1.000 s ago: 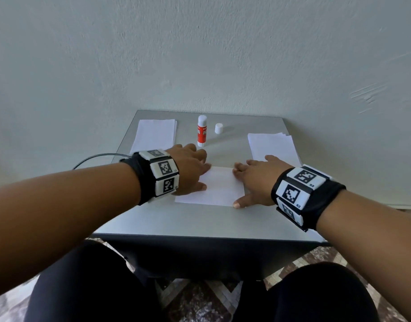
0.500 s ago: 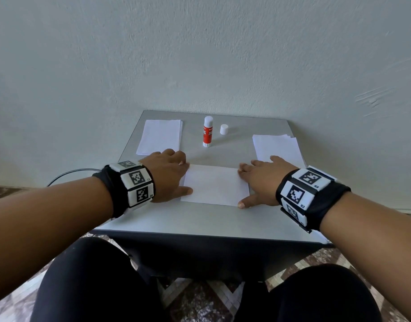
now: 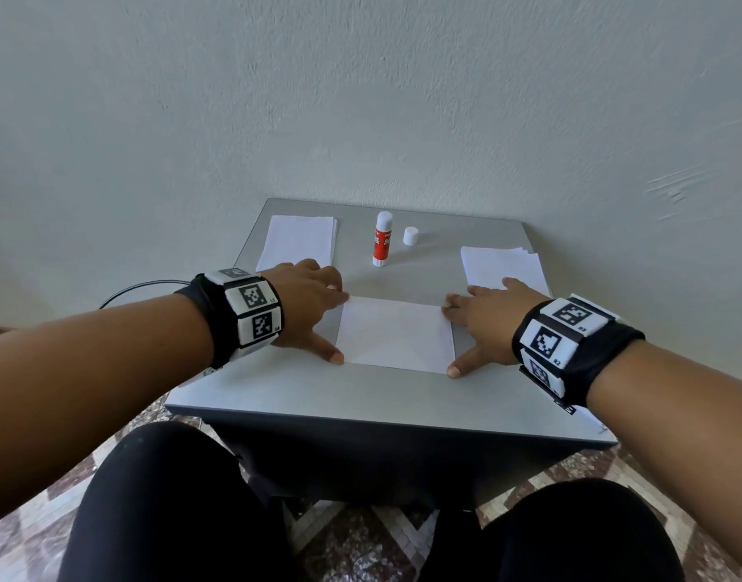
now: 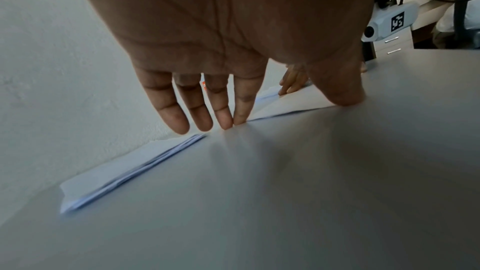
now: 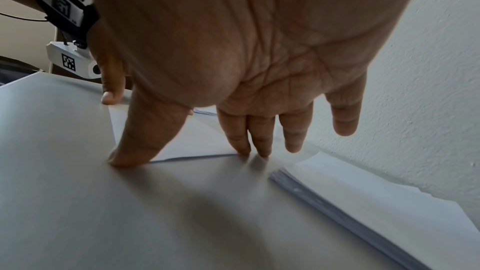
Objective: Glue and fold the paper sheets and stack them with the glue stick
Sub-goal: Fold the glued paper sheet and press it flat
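Folded sheet (image 3: 395, 334) lies flat mid-table (image 3: 361, 396); left hand (image 3: 308, 306) and right hand (image 3: 484, 319) sit at its left and right edges, fingers straight and spread, thumbs at the near corners, fingertips on the far corners, gripping nothing. Glue stick (image 3: 382, 238) stands upright and uncapped at the back of the table, its cap (image 3: 410, 236) just to the right. Folded stack (image 3: 298, 242) lies back left; loose stack (image 3: 501, 266) back right, just beyond the right hand.
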